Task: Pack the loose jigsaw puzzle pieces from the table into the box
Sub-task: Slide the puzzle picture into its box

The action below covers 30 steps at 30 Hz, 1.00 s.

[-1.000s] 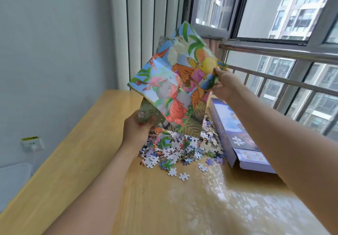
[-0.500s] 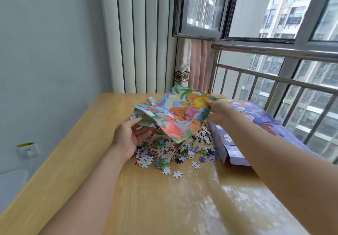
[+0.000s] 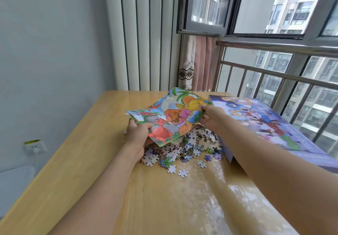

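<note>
A heap of loose jigsaw pieces (image 3: 184,150) lies in the middle of the wooden table (image 3: 164,198), a few strays at its near edge. Above the heap I hold a colourful dinosaur picture sheet (image 3: 172,117), nearly flat and tilted slightly. My left hand (image 3: 137,134) grips its near left edge, thumb on top. My right hand (image 3: 212,117) pinches its right edge. The purple puzzle box (image 3: 274,125), printed with cartoon figures, lies to the right of the heap, partly behind my right arm.
A wall with vertical blinds (image 3: 146,33) stands behind the table. A window with a metal railing (image 3: 274,74) runs along the right. A pink curtain (image 3: 201,66) hangs in the corner. A wall socket (image 3: 34,146) sits low on the left.
The dinosaur sheet came down from upright in front of me to nearly flat over the heap. My left hand moved from under it to grip its left edge.
</note>
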{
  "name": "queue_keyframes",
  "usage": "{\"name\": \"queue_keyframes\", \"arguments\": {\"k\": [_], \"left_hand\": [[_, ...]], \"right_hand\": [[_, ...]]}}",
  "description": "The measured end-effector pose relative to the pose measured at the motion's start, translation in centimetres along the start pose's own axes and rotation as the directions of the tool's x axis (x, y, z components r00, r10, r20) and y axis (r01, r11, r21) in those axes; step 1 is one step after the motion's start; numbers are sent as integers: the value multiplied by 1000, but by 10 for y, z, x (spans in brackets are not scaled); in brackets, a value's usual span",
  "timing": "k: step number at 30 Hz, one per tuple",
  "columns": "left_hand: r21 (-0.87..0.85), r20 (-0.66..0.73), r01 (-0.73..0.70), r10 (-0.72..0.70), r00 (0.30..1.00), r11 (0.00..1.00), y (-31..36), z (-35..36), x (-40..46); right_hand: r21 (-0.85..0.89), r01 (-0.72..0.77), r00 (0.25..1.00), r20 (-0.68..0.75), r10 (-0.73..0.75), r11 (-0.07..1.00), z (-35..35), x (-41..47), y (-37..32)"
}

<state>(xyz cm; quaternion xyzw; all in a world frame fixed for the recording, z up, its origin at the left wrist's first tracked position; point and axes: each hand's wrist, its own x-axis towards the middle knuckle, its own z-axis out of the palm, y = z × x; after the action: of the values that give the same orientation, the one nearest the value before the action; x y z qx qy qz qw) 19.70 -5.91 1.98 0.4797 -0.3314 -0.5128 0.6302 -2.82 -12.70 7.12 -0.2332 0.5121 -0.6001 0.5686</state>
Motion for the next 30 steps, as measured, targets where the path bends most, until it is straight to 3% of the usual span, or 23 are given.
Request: {"name": "queue_keyframes", "arguments": {"k": [6, 9, 11, 15, 19, 22, 30], "left_hand": [[-20, 67, -141, 142, 987, 990, 5, -9, 2], [-82, 85, -128, 135, 987, 988, 15, -25, 8], [-111, 150, -108, 124, 981, 988, 19, -34, 9], [-125, 256, -106, 135, 957, 986, 21, -41, 12], [-122, 186, -130, 151, 971, 984, 23, -42, 10], [-102, 210, -122, 141, 967, 987, 21, -38, 5], [-86, 413, -88, 116, 904, 992, 29, -22, -22]], "right_hand": [[-247, 142, 990, 56, -132, 959, -5, -2, -5], [-385, 228, 971, 19, -239, 894, -13, -3, -17], [-399, 231, 973, 80, -218, 887, -17, -8, -28], [-440, 316, 911, 388, -140, 840, -30, -25, -48], [-617, 313, 917, 394, -61, 722, -44, -40, -46], [-605, 259, 917, 400, 6, 753, -58, -52, -39], [-499, 256, 932, 354, -75, 828, -91, -90, -38]]}}
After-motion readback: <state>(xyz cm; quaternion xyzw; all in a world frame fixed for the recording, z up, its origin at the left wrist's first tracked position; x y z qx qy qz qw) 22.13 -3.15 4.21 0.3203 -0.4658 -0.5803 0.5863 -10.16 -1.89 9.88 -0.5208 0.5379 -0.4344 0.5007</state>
